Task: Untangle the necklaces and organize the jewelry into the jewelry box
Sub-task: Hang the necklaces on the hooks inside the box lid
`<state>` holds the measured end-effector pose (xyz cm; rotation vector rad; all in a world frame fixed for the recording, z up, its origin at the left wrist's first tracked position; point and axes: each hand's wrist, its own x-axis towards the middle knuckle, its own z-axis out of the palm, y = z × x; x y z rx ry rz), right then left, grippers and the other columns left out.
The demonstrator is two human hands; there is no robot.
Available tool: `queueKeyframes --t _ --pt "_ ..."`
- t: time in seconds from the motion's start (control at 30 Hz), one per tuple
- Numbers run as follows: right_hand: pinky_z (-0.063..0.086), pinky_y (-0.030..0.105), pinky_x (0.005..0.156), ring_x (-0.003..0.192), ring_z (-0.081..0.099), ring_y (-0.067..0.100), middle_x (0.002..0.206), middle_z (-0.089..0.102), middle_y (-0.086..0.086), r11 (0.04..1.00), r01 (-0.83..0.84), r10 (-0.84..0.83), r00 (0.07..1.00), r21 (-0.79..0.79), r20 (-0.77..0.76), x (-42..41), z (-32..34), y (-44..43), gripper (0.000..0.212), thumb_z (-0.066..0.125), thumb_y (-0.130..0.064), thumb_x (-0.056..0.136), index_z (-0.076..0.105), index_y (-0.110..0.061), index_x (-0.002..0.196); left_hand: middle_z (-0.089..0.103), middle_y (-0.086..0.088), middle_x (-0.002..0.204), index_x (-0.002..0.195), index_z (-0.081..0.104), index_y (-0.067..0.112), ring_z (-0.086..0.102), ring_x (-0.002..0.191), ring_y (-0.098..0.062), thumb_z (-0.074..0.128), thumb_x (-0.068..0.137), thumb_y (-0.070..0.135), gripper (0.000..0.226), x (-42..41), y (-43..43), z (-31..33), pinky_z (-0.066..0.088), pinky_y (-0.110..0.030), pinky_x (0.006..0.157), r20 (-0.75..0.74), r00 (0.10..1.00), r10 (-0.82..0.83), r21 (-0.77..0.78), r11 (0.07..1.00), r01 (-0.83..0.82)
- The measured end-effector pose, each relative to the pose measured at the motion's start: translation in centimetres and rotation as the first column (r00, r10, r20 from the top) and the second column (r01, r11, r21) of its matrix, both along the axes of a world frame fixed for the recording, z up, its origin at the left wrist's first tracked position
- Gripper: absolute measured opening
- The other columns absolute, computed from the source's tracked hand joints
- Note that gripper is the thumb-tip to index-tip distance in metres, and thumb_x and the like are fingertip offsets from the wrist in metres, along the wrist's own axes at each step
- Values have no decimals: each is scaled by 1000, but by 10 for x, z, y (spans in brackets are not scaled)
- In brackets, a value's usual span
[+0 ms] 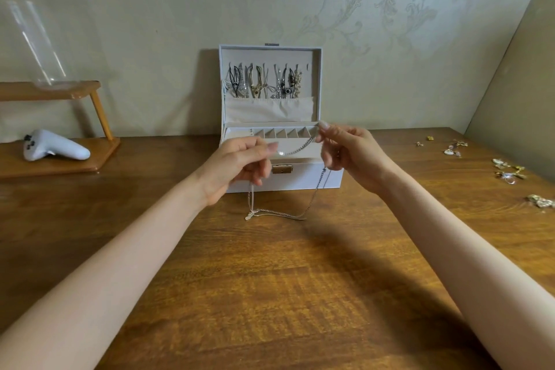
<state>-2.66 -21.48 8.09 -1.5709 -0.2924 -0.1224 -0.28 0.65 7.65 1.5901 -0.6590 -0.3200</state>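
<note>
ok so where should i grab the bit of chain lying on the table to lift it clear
Probably at the small pendant, at the left end of the chain lying slack. It is the one bulky part; the strands beside it lie flat on the table. Come down from above with fingertips. Both the left hand and right hand pinch it higher up, so free one first.

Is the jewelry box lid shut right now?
No, the jewelry box lid stands upright and open, with necklaces hanging inside it.
</note>
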Motion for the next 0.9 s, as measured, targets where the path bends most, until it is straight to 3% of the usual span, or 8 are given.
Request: queueKeyframes --t 0.2,0.3,0.43,0.67,0.8,0.9 --pt "44 22 62 72 62 18 73 70 9 996 -71 73 996 -47 45 -9 8 18 24 55 -30 85 66 -8 85 72 -17 93 88 62 3 69 74 -18 47 97 21 26 -17 -17 -6 56 -23 64 -231 954 -193 268 929 253" --pt "43 23 65 78 62 17 81 70 10 991 -59 68 995 -123 78 -12 8 27 23 61 -28 81 71 -8 86 71 -20 100 99 63 -1 70 84 -23 46 98 16 25 -22 -25 -10 58 -26 69 -344 923 -172 187 951 247" --pt "48 23 62 69 61 17 74 68 12 982 -144 150 987 -123 48 -16 10 31 21 62 -21 82 72 -3 88 70 -16 105 105 65 2 70 90 -20 46 97 16 25 -20 -28 -14 56 -30 79 -424 898 -116 54 987 152" --pt "58 30 69 80 69 28 84 71 18 965 -256 254 966 -57 -44 -20 12 34 18 61 -18 81 70 -5 91 69 -7 104 109 62 13 66 92 -17 50 81 35 37 -19 -28 -14 52 -29 75 -529 832 -163 -128 985 112" --pt "59 32 68 76 71 27 83 72 17 971 -236 232 969 -36 -79 -19 12 32 26 60 -17 82 65 3 98 62 -3 84 99 59 18 59 77 -16 51 90 21 12 -17 -28 -12 45 -30 67 -521 850 -82 -186 982 -19" --pt "59 34 71 79 70 28 88 70 21 976 -217 215 973 -13 -83 -18 11 32 28 60 -18 83 63 5 97 59 2 69 93 60 17 54 66 -12 51 91 17 9 -14 -25 -10 44 -27 64 -486 871 -76 -211 977 -33"
